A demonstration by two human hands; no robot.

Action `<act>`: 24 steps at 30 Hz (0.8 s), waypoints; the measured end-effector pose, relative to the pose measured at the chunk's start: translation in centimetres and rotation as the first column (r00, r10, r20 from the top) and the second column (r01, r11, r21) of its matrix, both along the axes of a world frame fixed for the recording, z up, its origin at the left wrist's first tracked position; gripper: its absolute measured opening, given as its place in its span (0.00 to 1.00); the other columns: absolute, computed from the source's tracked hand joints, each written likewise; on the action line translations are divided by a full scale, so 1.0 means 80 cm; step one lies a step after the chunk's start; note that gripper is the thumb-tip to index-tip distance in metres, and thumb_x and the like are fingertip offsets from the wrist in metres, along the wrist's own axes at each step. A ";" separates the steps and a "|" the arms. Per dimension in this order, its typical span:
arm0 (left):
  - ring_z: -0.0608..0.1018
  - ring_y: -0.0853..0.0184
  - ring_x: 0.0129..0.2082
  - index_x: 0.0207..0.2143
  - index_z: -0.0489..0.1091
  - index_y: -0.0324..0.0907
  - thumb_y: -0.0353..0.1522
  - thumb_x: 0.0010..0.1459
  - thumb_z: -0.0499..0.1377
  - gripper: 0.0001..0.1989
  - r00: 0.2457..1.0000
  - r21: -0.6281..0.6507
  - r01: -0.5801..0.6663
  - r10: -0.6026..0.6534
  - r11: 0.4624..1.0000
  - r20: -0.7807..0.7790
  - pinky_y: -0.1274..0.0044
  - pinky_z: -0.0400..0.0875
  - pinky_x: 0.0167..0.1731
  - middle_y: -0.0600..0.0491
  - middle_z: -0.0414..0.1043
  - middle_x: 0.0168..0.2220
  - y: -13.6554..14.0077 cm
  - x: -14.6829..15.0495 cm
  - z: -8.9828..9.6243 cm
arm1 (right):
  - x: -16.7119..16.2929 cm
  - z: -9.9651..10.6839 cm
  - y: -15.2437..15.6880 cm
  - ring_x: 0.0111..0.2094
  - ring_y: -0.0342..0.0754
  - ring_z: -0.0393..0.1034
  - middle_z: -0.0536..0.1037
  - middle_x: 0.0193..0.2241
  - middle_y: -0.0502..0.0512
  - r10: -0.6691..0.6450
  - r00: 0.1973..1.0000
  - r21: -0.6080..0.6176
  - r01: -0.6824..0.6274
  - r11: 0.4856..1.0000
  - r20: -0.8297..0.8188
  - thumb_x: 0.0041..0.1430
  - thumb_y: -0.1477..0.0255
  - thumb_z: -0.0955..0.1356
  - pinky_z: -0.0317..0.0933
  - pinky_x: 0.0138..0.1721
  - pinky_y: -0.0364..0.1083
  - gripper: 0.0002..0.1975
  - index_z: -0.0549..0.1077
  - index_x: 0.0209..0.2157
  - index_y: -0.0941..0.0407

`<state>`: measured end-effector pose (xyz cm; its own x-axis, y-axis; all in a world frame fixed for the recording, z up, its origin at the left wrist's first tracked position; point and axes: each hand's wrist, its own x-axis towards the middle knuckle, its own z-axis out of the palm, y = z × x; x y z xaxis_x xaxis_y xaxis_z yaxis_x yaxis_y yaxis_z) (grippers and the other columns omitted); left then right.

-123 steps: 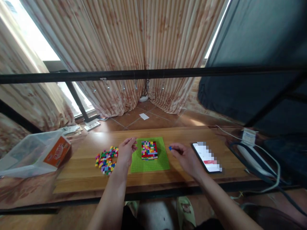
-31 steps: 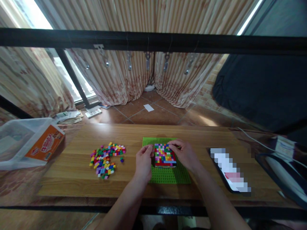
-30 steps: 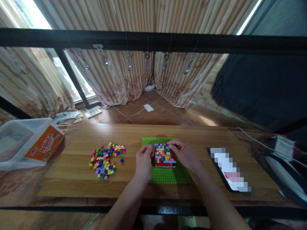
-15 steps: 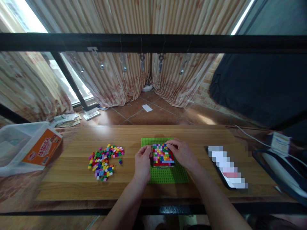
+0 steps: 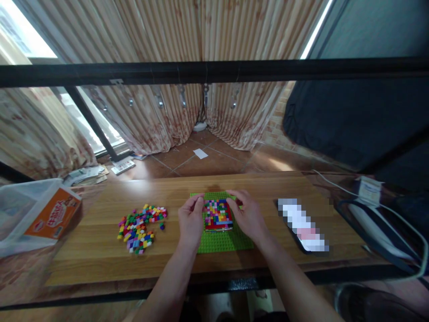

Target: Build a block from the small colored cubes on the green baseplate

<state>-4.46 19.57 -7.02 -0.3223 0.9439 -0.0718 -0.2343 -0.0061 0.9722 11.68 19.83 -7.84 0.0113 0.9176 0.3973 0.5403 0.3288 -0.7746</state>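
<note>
Right hand (image 5: 250, 217): here's the change, thumb and forefinger pinched together a moment ago and now parting beside the far right corner of the brick block (image 5: 217, 214).
Blue brick: held in that hand seconds ago, and I can't pick it out in those fingers now; probably it's on the block, one more piece added to the top layer.
Left hand (image 5: 190, 220): right there at the far left corner, thumb and forefinger close together; whether they touch the block, can't tell.
Green baseplate (image 5: 228, 244): flat on the worktop (image 5: 97, 257), carrying the block between both hands.
Loose bricks (image 5: 134, 232): plenty left, heaped well to the left, one small dark clump lying just beside.
</note>
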 end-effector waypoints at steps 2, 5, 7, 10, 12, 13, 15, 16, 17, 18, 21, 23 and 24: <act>0.72 0.73 0.24 0.38 0.77 0.37 0.36 0.51 0.63 0.14 0.998 0.001 0.060 -0.059 0.998 -0.029 0.80 0.67 0.28 0.53 0.77 0.27 -0.004 0.006 0.005 | -0.002 0.010 -0.009 0.39 0.48 0.72 0.77 0.41 0.56 0.038 0.999 0.039 -0.037 0.999 -0.029 0.63 0.69 0.65 0.67 0.43 0.48 0.12 0.77 0.44 0.53; 0.71 0.74 0.21 0.40 0.75 0.36 0.37 0.51 0.63 0.16 0.984 -0.005 0.176 -0.176 0.984 -0.031 0.81 0.67 0.24 0.53 0.77 0.28 -0.010 0.014 0.011 | -0.007 0.018 -0.021 0.41 0.48 0.72 0.78 0.41 0.55 0.122 0.991 0.046 -0.120 0.992 -0.056 0.62 0.71 0.66 0.67 0.45 0.48 0.11 0.77 0.44 0.52; 0.70 0.75 0.20 0.40 0.74 0.36 0.37 0.51 0.64 0.16 0.965 0.001 0.262 -0.262 0.965 -0.023 0.81 0.66 0.22 0.55 0.76 0.26 -0.014 0.018 0.013 | -0.010 0.020 -0.026 0.42 0.48 0.72 0.78 0.39 0.54 0.164 0.984 0.047 -0.161 0.986 -0.064 0.62 0.71 0.67 0.66 0.45 0.48 0.10 0.77 0.44 0.51; 0.69 0.75 0.19 0.40 0.74 0.36 0.37 0.51 0.64 0.16 0.934 0.015 0.355 -0.355 0.935 -0.032 0.82 0.64 0.21 0.57 0.72 0.22 -0.018 0.020 0.015 | -0.013 0.019 -0.029 0.41 0.47 0.72 0.77 0.37 0.53 0.192 0.978 0.044 -0.189 0.981 -0.080 0.62 0.72 0.67 0.66 0.44 0.47 0.08 0.78 0.41 0.51; 0.69 0.75 0.18 0.42 0.73 0.36 0.37 0.52 0.63 0.16 0.921 0.018 0.389 -0.388 0.921 -0.034 0.82 0.64 0.21 0.58 0.70 0.21 -0.018 0.019 0.015 | -0.014 0.019 -0.029 0.40 0.47 0.72 0.77 0.36 0.53 0.200 0.975 0.035 -0.198 0.980 -0.097 0.62 0.73 0.67 0.66 0.44 0.47 0.08 0.78 0.39 0.52; 0.69 0.75 0.18 0.43 0.73 0.36 0.37 0.53 0.63 0.17 0.915 0.021 0.402 -0.402 0.915 -0.028 0.82 0.65 0.21 0.58 0.70 0.21 -0.019 0.018 0.015 | -0.015 0.019 -0.029 0.40 0.47 0.72 0.77 0.36 0.53 0.202 0.974 0.029 -0.200 0.979 -0.107 0.62 0.73 0.67 0.66 0.44 0.47 0.07 0.78 0.39 0.52; 0.70 0.74 0.18 0.45 0.72 0.36 0.37 0.54 0.63 0.18 0.903 0.030 0.430 -0.430 0.903 -0.008 0.82 0.66 0.21 0.58 0.70 0.21 -0.018 0.016 0.013 | -0.015 0.019 -0.029 0.40 0.47 0.72 0.77 0.37 0.53 0.201 0.971 0.015 -0.201 0.980 -0.128 0.62 0.72 0.67 0.66 0.44 0.47 0.07 0.79 0.39 0.52; 0.71 0.74 0.18 0.46 0.72 0.37 0.38 0.55 0.62 0.19 0.898 0.037 0.440 -0.441 0.897 0.001 0.81 0.67 0.22 0.58 0.70 0.21 -0.018 0.015 0.012 | -0.015 0.019 -0.029 0.40 0.46 0.72 0.77 0.37 0.53 0.200 0.970 0.009 -0.200 0.980 -0.141 0.62 0.72 0.68 0.66 0.43 0.47 0.07 0.79 0.39 0.52; 0.71 0.73 0.19 0.47 0.72 0.37 0.38 0.55 0.62 0.19 0.895 0.044 0.446 -0.447 0.894 0.008 0.81 0.67 0.22 0.57 0.70 0.21 -0.018 0.014 0.011 | -0.015 0.019 -0.029 0.39 0.46 0.72 0.77 0.37 0.52 0.200 0.968 0.003 -0.202 0.979 -0.152 0.62 0.71 0.67 0.66 0.43 0.47 0.07 0.79 0.39 0.51; 0.72 0.73 0.19 0.48 0.72 0.38 0.38 0.56 0.62 0.19 0.893 0.051 0.449 -0.450 0.892 0.014 0.81 0.67 0.23 0.57 0.70 0.21 -0.018 0.014 0.010 | -0.015 0.018 -0.028 0.39 0.46 0.72 0.77 0.37 0.52 0.203 0.965 0.002 -0.206 0.979 -0.164 0.62 0.71 0.67 0.66 0.43 0.47 0.07 0.79 0.39 0.51; 0.72 0.72 0.20 0.49 0.72 0.39 0.38 0.57 0.61 0.20 0.889 0.062 0.454 -0.457 0.889 0.031 0.80 0.68 0.23 0.57 0.70 0.21 -0.018 0.014 0.008 | -0.014 0.017 -0.028 0.41 0.47 0.73 0.77 0.38 0.53 0.214 0.960 0.014 -0.215 0.977 -0.180 0.63 0.70 0.67 0.67 0.44 0.48 0.08 0.79 0.39 0.51; 0.73 0.72 0.19 0.50 0.71 0.39 0.38 0.57 0.61 0.20 0.886 0.057 0.460 -0.463 0.886 0.039 0.80 0.68 0.23 0.57 0.71 0.21 -0.018 0.015 0.008 | -0.013 0.015 -0.027 0.42 0.47 0.73 0.77 0.38 0.53 0.208 0.963 0.020 -0.208 0.978 -0.171 0.63 0.69 0.66 0.67 0.45 0.48 0.08 0.79 0.39 0.50; 0.73 0.72 0.19 0.50 0.71 0.39 0.38 0.56 0.61 0.20 0.885 0.049 0.461 -0.463 0.886 0.042 0.80 0.68 0.23 0.57 0.71 0.21 -0.018 0.016 0.008 | -0.013 0.014 -0.026 0.42 0.47 0.73 0.77 0.39 0.53 0.204 0.966 0.017 -0.204 0.979 -0.162 0.63 0.68 0.66 0.67 0.45 0.48 0.09 0.79 0.39 0.50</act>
<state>-3.21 18.10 -6.40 0.1543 0.9873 -0.0388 -0.2680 0.0796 0.9601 10.67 17.73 -6.71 -0.1116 0.9070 0.4061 0.3295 0.4194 -0.8459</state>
